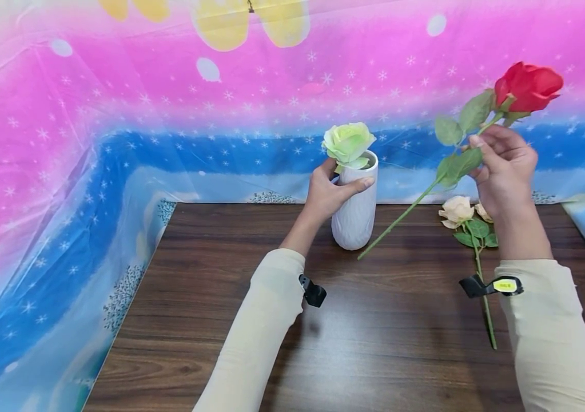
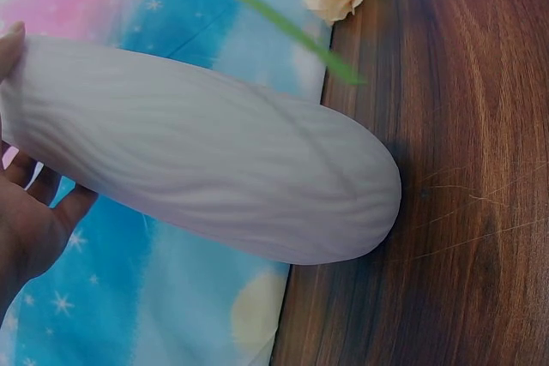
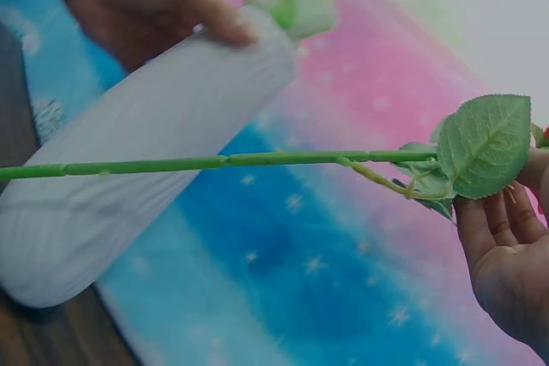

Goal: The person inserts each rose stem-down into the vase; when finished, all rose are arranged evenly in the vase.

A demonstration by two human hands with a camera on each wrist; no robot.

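Holding the white vase point(image 1: 354, 223) near its rim, the person's left hand point(image 1: 329, 190) has its thumb laid along the near side and its fingers round the far side. A pale green flower point(image 1: 349, 143) sits at the vase's mouth, its bloom leaning over the rim just above that hand. The vase is close to upright by the back edge of the dark wooden table point(image 1: 210, 297), though I can't tell whether its base bears its full weight there.

Off to the right, the right hand point(image 1: 505, 163) pinches a red rose point(image 1: 529, 88) just below the bloom, among its leaves point(image 1: 459, 166). It's held up in the air at a slant, head high and to the right, the bare green stem point(image 1: 400, 219) running down to the left. The lower tip hangs outside the vase, near its base (seen from the left wrist, there's a gap between the two).

Below the right hand, cream roses point(image 1: 457, 212) lie on the table, one bloom partly hidden by the wrist, their stem pointing towards the person. Cream sleeves point(image 1: 261, 309) cover both forearms, and a pink and blue cloth point(image 1: 230, 109) dotted with snowflakes hangs behind everything.
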